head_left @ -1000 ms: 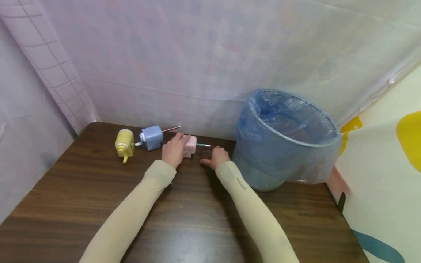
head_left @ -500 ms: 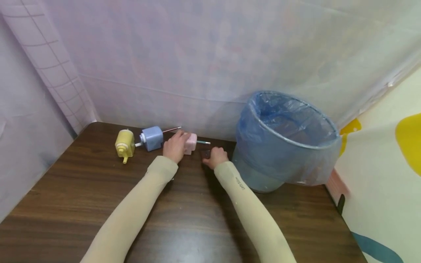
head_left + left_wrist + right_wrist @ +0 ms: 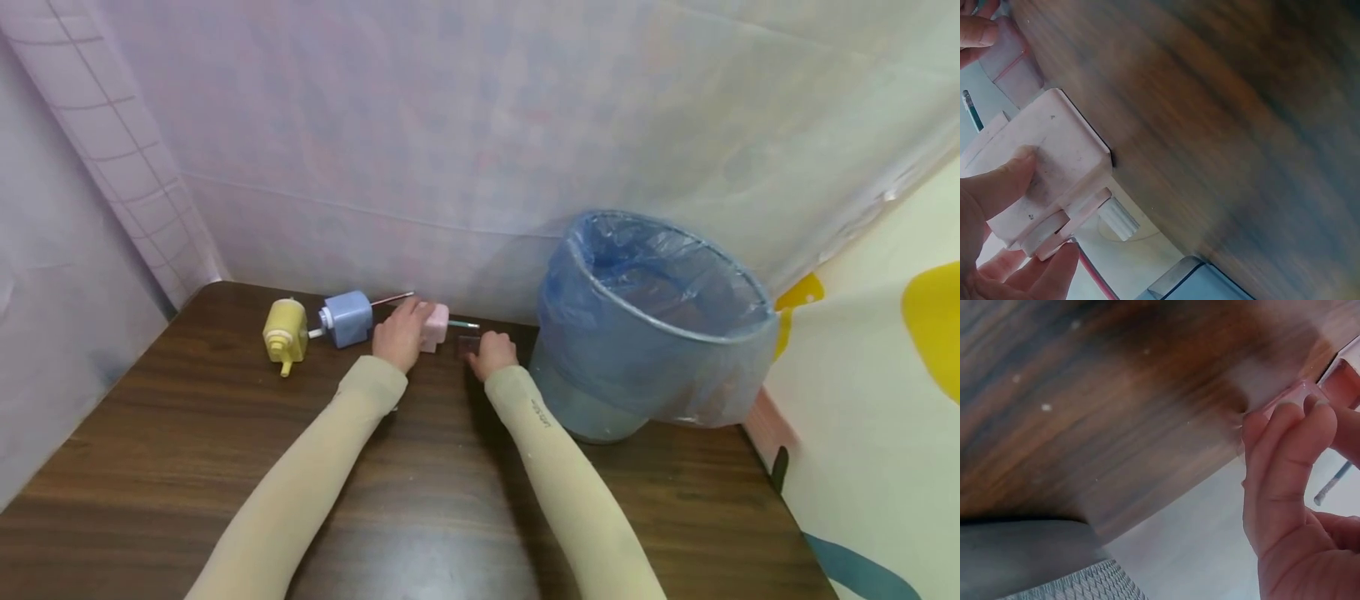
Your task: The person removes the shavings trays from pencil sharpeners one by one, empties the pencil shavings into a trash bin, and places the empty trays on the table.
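My left hand grips a pink crank pencil sharpener, thumb on its body and fingers curled by the crank end. A teal pencil sticks out of the sharpener's far side. Just right of it, my right hand pinches a small clear pinkish shavings drawer; in the right wrist view the curled fingers cover much of the drawer. It lies close to the sharpener's open end, and whether the two touch I cannot tell.
Left of my hands stand a blue sharpener holding a red pencil, and a yellow sharpener. A bin with a blue liner stands right of my right hand. A cloth-covered wall rises behind the brown table.
The pink sharpener and my left hand have shifted slightly. My right thumb, which stretched out to the left, is now drawn in by the drawer.
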Motion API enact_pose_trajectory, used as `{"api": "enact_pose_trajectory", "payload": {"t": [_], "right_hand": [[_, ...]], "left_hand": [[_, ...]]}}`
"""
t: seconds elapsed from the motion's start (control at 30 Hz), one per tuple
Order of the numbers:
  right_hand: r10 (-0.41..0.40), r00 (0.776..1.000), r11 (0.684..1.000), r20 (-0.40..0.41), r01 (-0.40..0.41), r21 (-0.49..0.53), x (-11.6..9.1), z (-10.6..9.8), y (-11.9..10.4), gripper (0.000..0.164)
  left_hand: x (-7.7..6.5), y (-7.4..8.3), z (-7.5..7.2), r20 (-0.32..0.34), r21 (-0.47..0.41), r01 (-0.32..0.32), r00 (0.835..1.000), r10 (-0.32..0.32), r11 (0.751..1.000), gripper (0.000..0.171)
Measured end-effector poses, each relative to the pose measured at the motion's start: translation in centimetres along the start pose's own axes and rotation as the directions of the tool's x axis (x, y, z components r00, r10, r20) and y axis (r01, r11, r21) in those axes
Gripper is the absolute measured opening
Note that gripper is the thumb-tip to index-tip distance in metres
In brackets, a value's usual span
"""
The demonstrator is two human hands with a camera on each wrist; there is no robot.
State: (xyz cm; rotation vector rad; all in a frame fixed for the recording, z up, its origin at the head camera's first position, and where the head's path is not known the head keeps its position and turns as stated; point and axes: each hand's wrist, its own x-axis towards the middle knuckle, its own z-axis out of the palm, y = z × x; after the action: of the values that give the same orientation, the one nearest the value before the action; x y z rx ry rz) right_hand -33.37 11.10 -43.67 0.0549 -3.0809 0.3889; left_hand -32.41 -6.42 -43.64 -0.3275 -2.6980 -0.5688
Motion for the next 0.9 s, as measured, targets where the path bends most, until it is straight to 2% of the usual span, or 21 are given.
{"api": "enact_pose_trajectory", "payload": {"t": [0.37,0.9], "right_hand": [[0.007,1.0,1.0,0.005,-0.007,0.011,0.33,0.16,-0.34,0.029],[0.02,1.0,1.0,-0.001,-0.02,-0.003,0.27,-0.22,-0.29,0.03]], "left_hand": [[0.2,-0.39,0.07,-0.027,0.001,-0.004,1.0,0.004,1.0,0.054],[0.61,-0.01,0.2,-0.05,0.021,-0.017,0.999,0.018,1.0,0.054]]}}
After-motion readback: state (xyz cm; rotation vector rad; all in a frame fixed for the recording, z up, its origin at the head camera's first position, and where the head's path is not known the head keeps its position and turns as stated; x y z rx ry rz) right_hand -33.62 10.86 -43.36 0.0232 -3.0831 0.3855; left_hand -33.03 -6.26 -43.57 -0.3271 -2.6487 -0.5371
